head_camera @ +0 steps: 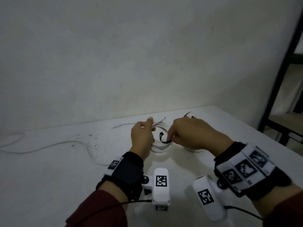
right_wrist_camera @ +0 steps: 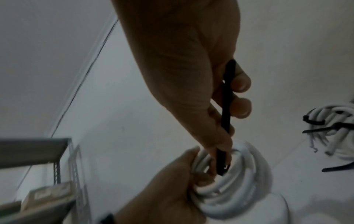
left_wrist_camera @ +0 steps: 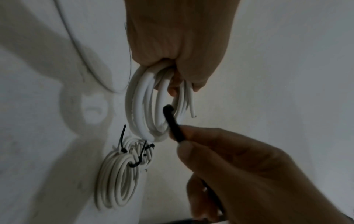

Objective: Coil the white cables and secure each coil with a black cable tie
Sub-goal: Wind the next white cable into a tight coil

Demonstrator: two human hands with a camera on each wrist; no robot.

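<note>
My left hand (head_camera: 142, 136) (left_wrist_camera: 178, 45) grips a coil of white cable (head_camera: 161, 145) (left_wrist_camera: 141, 106) (right_wrist_camera: 239, 189) by one side and holds it just above the white table (head_camera: 57, 169). My right hand (head_camera: 193, 133) (right_wrist_camera: 191, 75) pinches a black cable tie (head_camera: 162, 137) (left_wrist_camera: 172, 124) (right_wrist_camera: 226, 115). The tie's head end pokes through the middle of the coil. Several finished coils (left_wrist_camera: 118, 178) (right_wrist_camera: 335, 128) with black ties lie on the table just beyond my hands.
A loose white cable (head_camera: 49, 146) snakes across the table's left side, and another cable end (head_camera: 123, 125) lies near the back edge. A wall rises right behind the table. A dark metal shelf frame (head_camera: 282, 79) stands at the right.
</note>
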